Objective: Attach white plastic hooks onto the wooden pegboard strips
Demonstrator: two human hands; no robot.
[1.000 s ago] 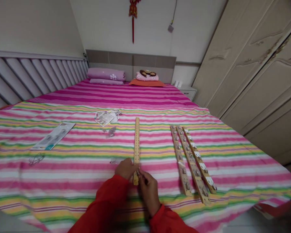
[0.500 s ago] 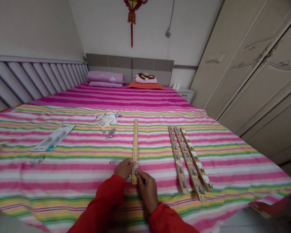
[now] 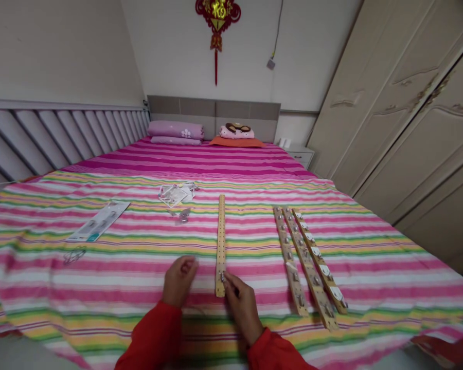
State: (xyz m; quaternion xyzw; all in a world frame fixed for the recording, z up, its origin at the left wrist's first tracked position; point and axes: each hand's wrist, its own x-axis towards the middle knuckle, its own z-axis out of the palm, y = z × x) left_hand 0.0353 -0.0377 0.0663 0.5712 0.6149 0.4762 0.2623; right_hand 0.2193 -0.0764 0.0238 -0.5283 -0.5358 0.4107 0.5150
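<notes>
A narrow wooden strip (image 3: 220, 236) with rows of small holes lies lengthwise in front of me. Near its close end a small metal hook (image 3: 221, 276) rests on the wood. My right hand (image 3: 242, 303) has its thumb and forefinger pinched on that hook from the right side. Off to the left of the strip, my left hand (image 3: 178, 281) hovers low over the cloth with curled fingers. Whatever is between those fingers, if anything, is hidden. Beyond it lie small clear packets with metal parts (image 3: 183, 216).
Three strips fitted with hooks (image 3: 289, 257) lie to the right. A blister card (image 3: 100, 222) and thin wire pieces (image 3: 74, 254) are at left, with clear bags and cards (image 3: 176, 193) farther back. Everything rests on a striped bedspread (image 3: 146, 308).
My left hand has let go of the strip and moved left, over where a small clear packet lay. My right hand stays at the hook. The view has tilted up slightly.
</notes>
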